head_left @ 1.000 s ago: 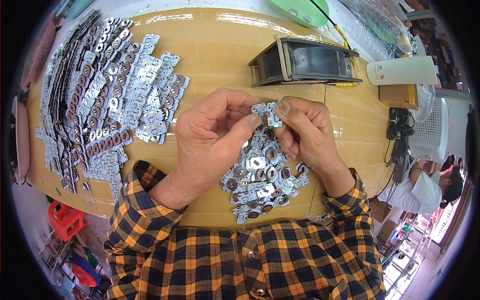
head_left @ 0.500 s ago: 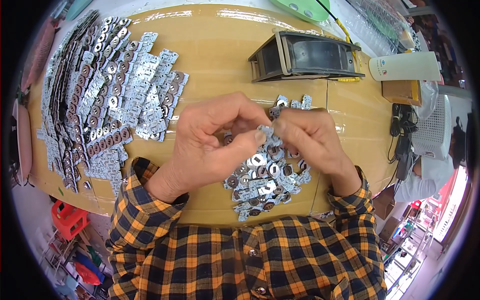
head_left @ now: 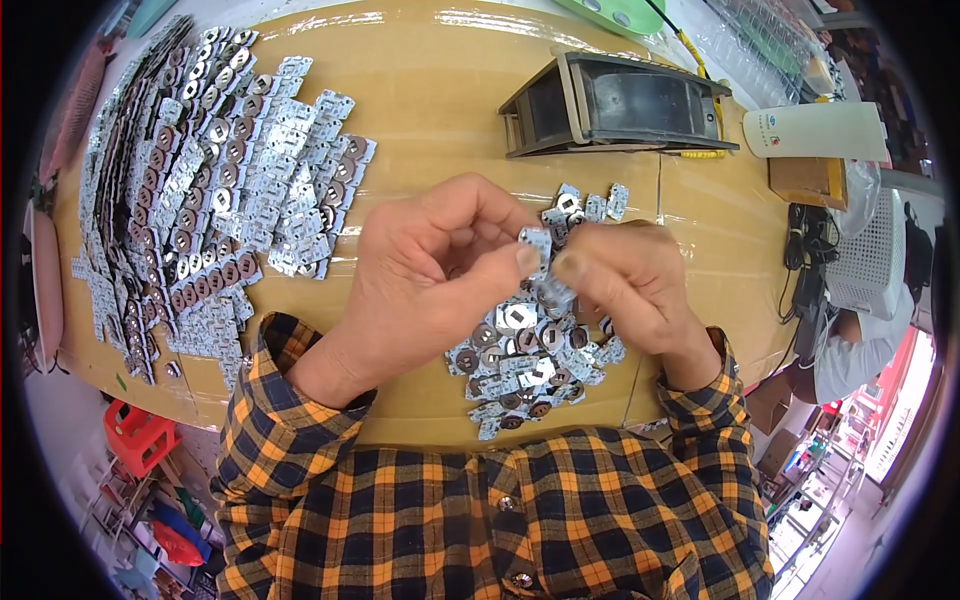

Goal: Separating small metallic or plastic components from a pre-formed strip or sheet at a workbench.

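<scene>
Between the thumb and fingertips of my left hand [head_left: 435, 270] is a small light-grey circuit board [head_left: 537, 240], held upright over the table. My right hand [head_left: 635, 285] is curled in a pinch against the lower part of the same boards, where a blurred piece [head_left: 554, 294] hangs. Whether that piece is joined to the upper one I cannot tell. Under both hands lies a loose heap of small circuit boards [head_left: 520, 345], several with round silver or brown discs on them. A few more boards [head_left: 595, 207] lie just beyond my right hand.
Long strips of joined circuit boards [head_left: 290, 170] are stacked across the left of the cardboard-covered table [head_left: 420, 110]. A black-framed fan-like box [head_left: 640, 105] stands at the back, with a white cup [head_left: 815, 131] on a brown box [head_left: 805, 183] to its right. Black cables [head_left: 805, 270] hang at the right edge.
My right hand has moved slightly right, away from my left fingertips. The held board has turned more upright, and more of it shows between the hands.
</scene>
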Demonstrator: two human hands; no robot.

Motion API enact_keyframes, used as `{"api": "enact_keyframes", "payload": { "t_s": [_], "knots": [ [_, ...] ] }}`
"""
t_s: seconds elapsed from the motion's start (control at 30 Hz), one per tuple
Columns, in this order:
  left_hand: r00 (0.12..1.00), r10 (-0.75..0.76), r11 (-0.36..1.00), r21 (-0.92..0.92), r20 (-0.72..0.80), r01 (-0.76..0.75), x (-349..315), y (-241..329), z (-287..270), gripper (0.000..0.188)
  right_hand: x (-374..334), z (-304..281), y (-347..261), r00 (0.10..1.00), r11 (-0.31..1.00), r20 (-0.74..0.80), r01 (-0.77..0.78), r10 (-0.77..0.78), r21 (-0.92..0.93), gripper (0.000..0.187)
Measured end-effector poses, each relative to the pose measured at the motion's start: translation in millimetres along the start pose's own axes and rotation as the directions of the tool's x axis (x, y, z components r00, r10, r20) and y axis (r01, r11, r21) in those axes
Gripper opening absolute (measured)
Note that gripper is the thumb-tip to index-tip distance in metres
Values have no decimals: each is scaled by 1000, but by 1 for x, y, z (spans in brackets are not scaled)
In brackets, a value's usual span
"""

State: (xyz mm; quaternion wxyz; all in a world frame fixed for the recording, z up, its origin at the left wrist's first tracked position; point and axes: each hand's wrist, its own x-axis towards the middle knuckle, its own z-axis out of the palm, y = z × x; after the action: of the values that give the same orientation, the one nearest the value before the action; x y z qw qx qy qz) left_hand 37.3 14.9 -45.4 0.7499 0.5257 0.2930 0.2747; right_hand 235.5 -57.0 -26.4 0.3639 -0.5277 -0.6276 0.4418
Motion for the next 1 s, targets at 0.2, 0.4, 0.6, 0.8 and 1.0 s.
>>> {"api": "enact_keyframes", "payload": {
  "t_s": [0.2, 0.4, 0.6, 0.8, 1.0],
  "knots": [
    [999, -43, 999, 10, -22, 43, 1, 1, 1, 15, -2, -6, -7, 956, 958, -143, -230, 255, 170, 33],
    [1000, -14, 993, -118, 10, 15, -2, 4, 7, 15, -2, 4, -8, 973, 949, 5, -227, 232, 221, 35],
    [1000, 19, 998, -56, -11, -20, -2, 3, 7, 13, -3, 5, -7, 966, 940, -32, -240, 255, 243, 34],
    [999, 29, 998, -62, 35, -27, -4, 0, 8, 12, 0, 8, -4, 987, 974, 3, -158, 159, 162, 32],
    [995, 22, 983, -186, 93, -5, 0, 2, 6, 11, 2, 10, -5, 897, 592, 116, -374, 427, 714, 39]
  ]
}}
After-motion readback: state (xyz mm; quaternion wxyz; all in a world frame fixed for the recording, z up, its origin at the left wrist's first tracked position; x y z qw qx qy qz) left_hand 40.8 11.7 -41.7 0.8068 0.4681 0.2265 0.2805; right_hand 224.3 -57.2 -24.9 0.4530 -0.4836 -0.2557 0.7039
